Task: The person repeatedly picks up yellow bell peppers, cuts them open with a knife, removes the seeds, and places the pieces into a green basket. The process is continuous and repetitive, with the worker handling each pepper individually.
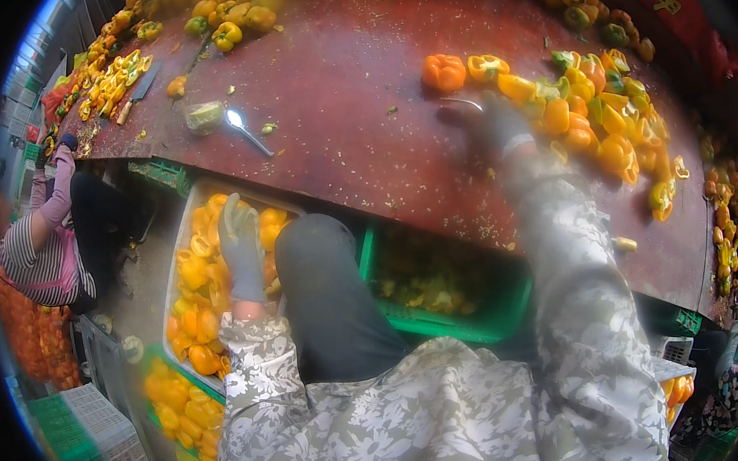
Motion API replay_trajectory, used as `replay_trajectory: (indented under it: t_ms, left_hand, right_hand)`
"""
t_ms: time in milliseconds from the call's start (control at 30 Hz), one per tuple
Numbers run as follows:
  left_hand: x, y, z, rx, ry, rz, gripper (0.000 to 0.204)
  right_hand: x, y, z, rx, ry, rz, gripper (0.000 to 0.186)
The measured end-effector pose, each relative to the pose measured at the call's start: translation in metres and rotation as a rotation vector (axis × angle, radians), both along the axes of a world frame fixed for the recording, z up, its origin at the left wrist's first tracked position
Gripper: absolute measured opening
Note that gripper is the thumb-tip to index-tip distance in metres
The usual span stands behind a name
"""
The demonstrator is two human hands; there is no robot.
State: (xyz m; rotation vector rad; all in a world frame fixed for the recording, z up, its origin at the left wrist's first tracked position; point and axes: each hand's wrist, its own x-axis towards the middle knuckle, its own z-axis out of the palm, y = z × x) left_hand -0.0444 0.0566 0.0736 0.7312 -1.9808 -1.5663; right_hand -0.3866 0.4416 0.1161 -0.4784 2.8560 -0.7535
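My gloved left hand (242,242) reaches into a white crate (172,321) of yellow peppers (203,359), its fingers loosely extended and slightly bent among them. My gloved right hand (500,121), blurred, grips a knife (463,104) on the red table (350,109), just left of a pile of halved yellow and orange peppers (615,147). A whole orange pepper (443,72) sits just beyond the blade. A spoon-like metal tool (251,135) lies farther left beside a pale wrapped item (204,117).
A green crate (508,315) is under the table edge by my knee. Another person (45,241) works at the left, with a knife (137,93) lying nearby; a further person (733,374) is at the lower right. More pepper piles line the table's far edge (237,22); stacked crates (89,439) stand lower left.
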Motion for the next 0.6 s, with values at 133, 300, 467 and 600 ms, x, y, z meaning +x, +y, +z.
replay_trajectory:
  t_ms: [133, 300, 467, 600]
  left_hand:
    - [-0.046, 0.122, 0.124, 0.362, 0.499, -0.093, 0.046]
    - [-0.102, 0.214, 0.041, 1.271, 0.203, -0.61, 0.05]
    - [-0.099, 0.285, 0.023, 1.818, 0.206, -0.805, 0.048]
    - [-0.076, 0.315, 0.029, 1.571, 0.354, -0.705, 0.043]
  right_hand:
    - [0.024, 0.048, -0.03, -0.588, -0.373, 0.131, 0.051]
    - [0.166, 0.06, 0.049, -1.076, -0.984, 0.101, 0.041]
    - [0.215, 0.062, 0.032, -0.598, -0.094, -0.008, 0.035]
    - [0.247, 0.076, 0.0, -0.052, 0.571, 0.079, 0.032]
